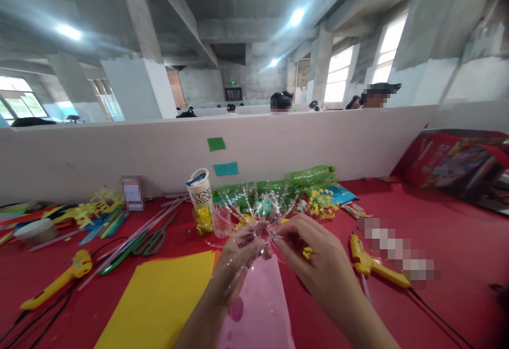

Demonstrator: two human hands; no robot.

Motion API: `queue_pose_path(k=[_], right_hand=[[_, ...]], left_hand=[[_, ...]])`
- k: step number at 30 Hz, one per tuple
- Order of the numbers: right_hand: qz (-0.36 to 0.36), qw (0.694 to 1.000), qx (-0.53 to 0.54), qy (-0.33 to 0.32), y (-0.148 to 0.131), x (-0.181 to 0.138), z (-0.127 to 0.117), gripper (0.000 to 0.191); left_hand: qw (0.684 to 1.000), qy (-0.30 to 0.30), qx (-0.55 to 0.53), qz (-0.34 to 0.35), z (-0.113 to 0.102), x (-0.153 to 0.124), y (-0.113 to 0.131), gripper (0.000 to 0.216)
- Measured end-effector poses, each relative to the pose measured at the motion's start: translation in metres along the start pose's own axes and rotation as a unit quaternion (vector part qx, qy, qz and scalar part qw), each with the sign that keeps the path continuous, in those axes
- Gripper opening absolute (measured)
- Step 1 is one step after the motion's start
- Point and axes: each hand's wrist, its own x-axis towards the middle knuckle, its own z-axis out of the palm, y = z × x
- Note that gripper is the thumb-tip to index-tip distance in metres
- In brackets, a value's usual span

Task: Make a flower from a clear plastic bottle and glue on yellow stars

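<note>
Above the pink sheet, both hands are on a clear plastic bottle piece whose upper part is cut into thin strips that fan outward. My left hand is closed around its lower left side. The fingers of my right hand pinch the right side near the base of the strips. Against the right palm shows a small yellow piece; its exact kind is unclear. Behind the strips lie green plastic bottles and a small clear cup, partly hidden by the strips.
Yellow paper lies left of the pink sheet. Yellow glue guns rest at the left and right, with trailing cords. Scissors, a patterned cup and yellow stars stand further back, before a white partition.
</note>
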Motion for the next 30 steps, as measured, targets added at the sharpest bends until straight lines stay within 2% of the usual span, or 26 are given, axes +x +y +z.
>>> queue_pose_path(k=[3, 9, 15, 21, 24, 30], right_hand=[[-0.033, 0.999, 0.007, -0.011, -0.001, 0.000, 0.000, 0.012], [-0.158, 0.985, 0.000, -0.070, -0.003, -0.002, 0.001, 0.014], [-0.210, 0.973, -0.041, -0.088, -0.004, -0.001, 0.000, 0.019], [-0.215, 0.967, -0.091, -0.105, 0.000, 0.001, 0.003, 0.024], [-0.200, 0.967, -0.111, -0.111, 0.002, 0.002, 0.004, 0.024], [-0.158, 0.977, -0.068, -0.125, 0.001, 0.001, -0.001, 0.020]], left_hand=[[1.000, 0.009, -0.006, -0.005, 0.000, 0.000, 0.003, 0.030], [1.000, 0.013, -0.028, 0.003, -0.004, 0.001, 0.005, 0.033], [0.999, 0.018, -0.032, 0.013, -0.005, -0.001, 0.007, 0.034], [0.999, 0.028, -0.028, 0.006, 0.002, -0.003, 0.011, 0.027], [0.999, 0.007, -0.029, 0.018, 0.004, -0.002, 0.011, 0.022], [1.000, -0.006, -0.023, 0.011, 0.003, -0.002, 0.010, 0.022]])
